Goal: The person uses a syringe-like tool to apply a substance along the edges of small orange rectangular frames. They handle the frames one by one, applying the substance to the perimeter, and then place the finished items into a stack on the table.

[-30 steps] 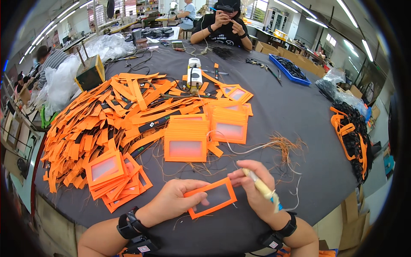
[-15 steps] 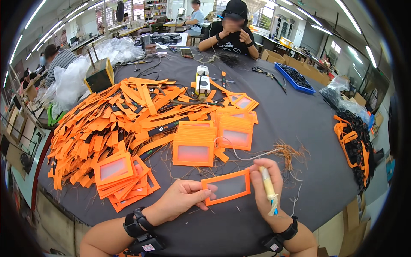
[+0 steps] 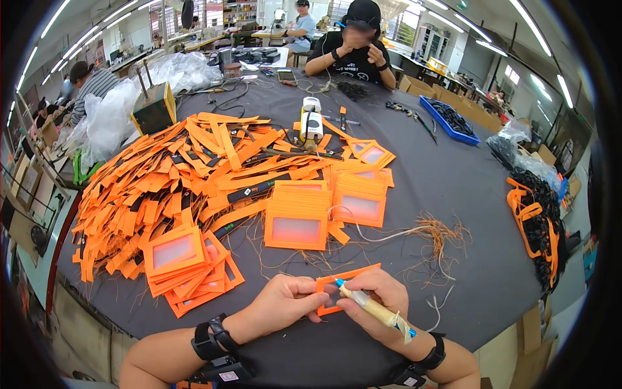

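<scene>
Low over the table, my left hand (image 3: pixel 293 299) pinches the left end of an orange-bordered frame with a clear window (image 3: pixel 328 308). My right hand (image 3: pixel 381 299) grips a pen-like tool wrapped in cream tape (image 3: pixel 372 306), blue at both ends. Its upper blue end lies at the frame's top left, close to my left fingertips; whether it touches cannot be made out. My right hand covers much of the frame's right side. Just beyond are two stacks of similar windowed frames (image 3: pixel 296 231), and a looser fanned stack (image 3: pixel 173 251) lies left of my left hand.
A large heap of orange and black strips (image 3: pixel 149 201) fills the left. A white cord (image 3: pixel 379 240) and tangled orange threads (image 3: pixel 440 230) lie to the right. Farther off are a white-and-yellow device (image 3: pixel 311 123), a blue tray (image 3: pixel 449 120) and a seated person (image 3: pixel 353 58) across the table.
My right hand has moved left and turned the pen-like tool, bringing its blue end over the frame's left part. My left hand keeps its pinch on the frame.
</scene>
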A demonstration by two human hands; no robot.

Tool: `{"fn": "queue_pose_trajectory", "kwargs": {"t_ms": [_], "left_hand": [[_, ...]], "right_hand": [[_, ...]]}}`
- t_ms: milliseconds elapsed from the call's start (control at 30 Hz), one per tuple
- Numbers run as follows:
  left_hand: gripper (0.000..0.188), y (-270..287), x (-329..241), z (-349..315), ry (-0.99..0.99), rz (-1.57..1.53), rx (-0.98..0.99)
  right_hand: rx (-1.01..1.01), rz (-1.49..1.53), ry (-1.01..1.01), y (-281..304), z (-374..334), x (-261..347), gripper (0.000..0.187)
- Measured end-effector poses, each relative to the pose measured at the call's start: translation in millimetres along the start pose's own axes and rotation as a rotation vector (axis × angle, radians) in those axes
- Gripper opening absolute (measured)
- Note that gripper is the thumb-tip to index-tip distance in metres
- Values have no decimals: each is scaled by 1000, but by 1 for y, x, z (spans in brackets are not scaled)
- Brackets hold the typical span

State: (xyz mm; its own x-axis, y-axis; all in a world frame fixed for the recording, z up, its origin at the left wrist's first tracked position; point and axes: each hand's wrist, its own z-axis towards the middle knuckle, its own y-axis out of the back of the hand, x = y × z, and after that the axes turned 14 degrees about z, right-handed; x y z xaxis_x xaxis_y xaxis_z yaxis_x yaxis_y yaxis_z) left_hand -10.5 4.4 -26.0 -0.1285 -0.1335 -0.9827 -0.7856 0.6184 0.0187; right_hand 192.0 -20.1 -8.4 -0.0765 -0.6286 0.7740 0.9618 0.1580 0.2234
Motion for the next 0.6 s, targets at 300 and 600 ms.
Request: {"fn": "queue_pose_trajectory", "kwargs": {"t_ms": [300,600], "left_hand": [[20,-1,8,3,-43,4,-17],[20,-1,8,2,-56,-39,-15]], "right_hand": [[12,-2,-34,0,-1,-2,27],[31,-27,-64,0,0,2,25]]}}
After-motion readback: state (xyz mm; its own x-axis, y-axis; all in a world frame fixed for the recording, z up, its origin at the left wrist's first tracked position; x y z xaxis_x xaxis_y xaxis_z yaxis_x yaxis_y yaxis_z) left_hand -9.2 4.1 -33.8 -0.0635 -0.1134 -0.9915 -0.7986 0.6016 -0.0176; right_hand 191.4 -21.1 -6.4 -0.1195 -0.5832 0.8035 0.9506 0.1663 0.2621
